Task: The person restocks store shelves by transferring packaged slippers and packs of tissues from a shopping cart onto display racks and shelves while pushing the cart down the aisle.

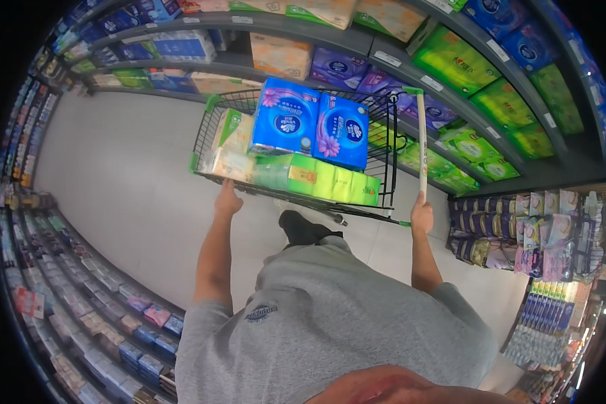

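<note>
A shopping cart (269, 190) with dark wire sides and green corners stands crosswise in front of me. Two blue tissue packs (286, 121) lie on top inside it, beside a cream and green pack (232, 135) and a long green pack (316, 178). My left hand (229, 199) is at the cart's near rim toward its left end, its fingers closed on the rim. My right hand (422, 214) is wrapped round the near end of the pale cart handle (422, 145) on the right.
Shelves of tissue packs (458, 60) curve along the far side, close behind the cart. Lower left, another shelf (108, 296) holds small packets. Hanging goods (518, 229) are at the right. Pale floor (121, 155) shows left of the cart.
</note>
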A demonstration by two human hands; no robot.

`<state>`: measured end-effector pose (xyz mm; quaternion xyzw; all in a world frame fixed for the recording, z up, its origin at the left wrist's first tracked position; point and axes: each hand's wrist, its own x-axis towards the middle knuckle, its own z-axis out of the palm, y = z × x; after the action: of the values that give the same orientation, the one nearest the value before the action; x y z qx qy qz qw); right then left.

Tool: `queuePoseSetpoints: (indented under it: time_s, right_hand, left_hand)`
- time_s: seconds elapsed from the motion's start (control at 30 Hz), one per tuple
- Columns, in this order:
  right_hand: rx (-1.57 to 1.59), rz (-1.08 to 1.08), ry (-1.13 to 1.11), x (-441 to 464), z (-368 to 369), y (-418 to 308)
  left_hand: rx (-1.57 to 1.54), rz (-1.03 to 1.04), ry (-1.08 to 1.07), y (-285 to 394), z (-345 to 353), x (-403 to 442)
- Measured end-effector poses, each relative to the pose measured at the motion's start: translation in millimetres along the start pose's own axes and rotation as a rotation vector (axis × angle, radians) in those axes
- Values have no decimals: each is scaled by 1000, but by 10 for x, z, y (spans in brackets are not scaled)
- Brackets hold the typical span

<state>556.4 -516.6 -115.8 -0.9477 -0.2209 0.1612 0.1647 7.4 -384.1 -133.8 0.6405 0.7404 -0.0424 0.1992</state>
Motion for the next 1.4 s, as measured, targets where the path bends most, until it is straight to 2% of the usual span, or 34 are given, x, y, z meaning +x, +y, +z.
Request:
queuePoseSetpoints:
  time_s: [0.17,0.23,0.37,0.43,0.53,0.63,0.67,0.9,0.97,1.03,1.1,1.17,1.2,1.23,1.27,1.3,1.37,1.4]
  right_hand:
    - [71,-72,11,148,299,-4]
    - [108,-103,48,181,427,101]
    - [144,-110,72,157,614,120]
    - [158,-117,75,137,716,238]
    - [160,-140,95,108,684,294]
    - [174,-174,100,123,803,312]
    - [187,-171,89,121,787,326]
    - [170,-183,111,140,894,411]
    - [178,-203,133,114,892,433]
    - [144,-154,51,91,891,377]
    - [135,-290,202,-7,828,375]
    - [111,-481,429,-234,570,136]
    - [179,-572,365,-301,486,-4]
    - [247,-658,297,-353,477,-113]
    - [282,-767,121,-408,697,-241]
    - [313,-872,-80,-425,797,-337]
    - [40,-1005,-320,-686,835,-624]
    - [-30,-995,-345,-813,882,-717]
  left_hand:
    - [45,-30,35,-17,88,111]
    - [28,14,121,-148,295,183]
    - [76,-23,114,-180,413,265]
    - [59,-211,-112,99,239,101]
    - [6,-131,59,-13,496,13]
    - [-3,-199,45,37,445,-54]
    - [35,-177,99,1,499,-77]
    - [-74,-157,113,-40,548,126]
    - [-79,-153,62,1,542,126]
    - [-111,-162,87,34,481,161]
    - [-25,67,50,-93,473,185]
    - [-168,127,72,179,190,-112]
    - [-250,198,116,326,34,-239]
    - [-281,371,228,485,-119,-356]
    - [-316,568,348,538,-200,-291]
    - [-320,651,261,620,-290,-294]
    - [-329,785,87,781,-379,-232]
    - [-300,830,39,841,-379,-202]
